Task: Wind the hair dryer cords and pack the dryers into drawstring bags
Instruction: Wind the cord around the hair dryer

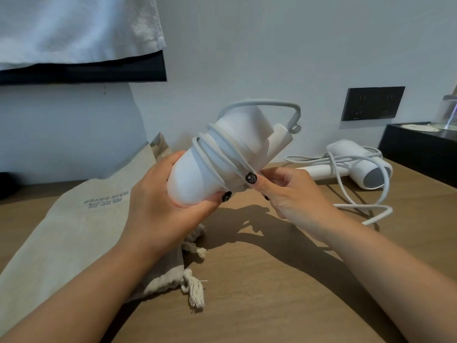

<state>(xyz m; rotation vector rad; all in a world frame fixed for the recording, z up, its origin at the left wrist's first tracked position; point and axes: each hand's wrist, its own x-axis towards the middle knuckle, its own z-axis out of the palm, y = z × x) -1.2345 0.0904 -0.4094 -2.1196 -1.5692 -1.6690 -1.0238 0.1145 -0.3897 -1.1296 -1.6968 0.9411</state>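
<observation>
The left hand (158, 194) grips 1 nearly wound dryer (222, 154), the right hand (289, 191) pinches its cord (217, 147); the dryer at 3 o'clock (356, 164) lies unwound, the bag at 9 o'clock (81, 219) unfilled.

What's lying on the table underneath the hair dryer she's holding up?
Under the held hair dryer lie its shadow on the wooden table and the drawstring bag mouth with tassels; the left hand covers part of it.

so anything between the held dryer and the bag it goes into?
Nothing visible. The wound dryer is held in the air by the left hand and right hand, just above the drawstring bag lying flat on the table.
</observation>
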